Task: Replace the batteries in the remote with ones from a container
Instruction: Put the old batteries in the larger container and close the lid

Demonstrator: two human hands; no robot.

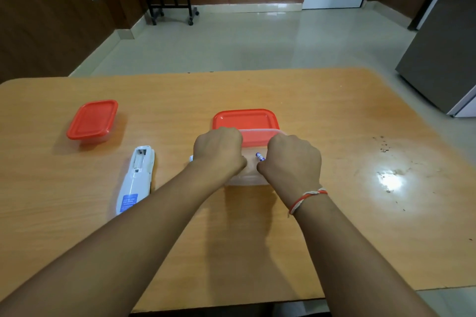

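Observation:
A clear plastic container (247, 179) stands open at the table's middle, and its red lid (246, 119) lies just behind it, partly under its far edge. Inside, a small purple-and-white battery (259, 157) shows between my hands. My left hand (218, 148) curls over the container's left side. My right hand (292, 157) curls over its right side, thumb next to the battery. The fingertips of both are hidden. The white remote (135, 179) lies face down to the left with its battery bay uncovered. A small white piece (191, 158) peeks out beside my left wrist.
A second clear container with a red lid (92, 119) sits shut at the far left of the wooden table (334, 213). Dark specks and a glare patch (390, 180) mark the table's right side. A grey fridge (443, 46) stands on the floor beyond the right edge.

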